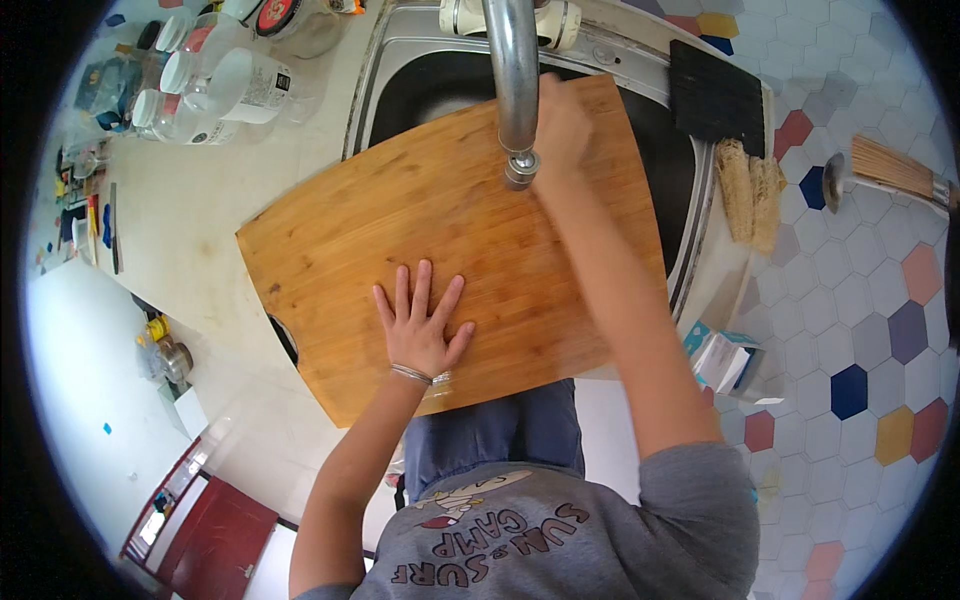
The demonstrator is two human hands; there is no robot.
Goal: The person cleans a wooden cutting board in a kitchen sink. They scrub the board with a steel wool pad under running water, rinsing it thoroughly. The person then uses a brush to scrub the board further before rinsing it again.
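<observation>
A large wooden cutting board (480,250) lies tilted across the sink, its left part over the counter and its near edge by my body. Flat on its near middle rests my left hand (423,325), fingers spread, a bracelet at the wrist. My right hand (565,125) is at the board's far edge, just right of the metal faucet (517,90). It looks closed and is slightly smeared; the faucet hides part of it. Whatever its fingers hold cannot be made out. The board's handle slot (284,340) shows at the left end.
The dark sink (425,95) shows around the board. Several clear plastic jars (250,85) stand at the far left. Right of the sink are a black slab (715,92), dried loofah pieces (748,195) and a small box (722,358). Chopsticks (890,165) are in a holder by the tiled wall (860,300).
</observation>
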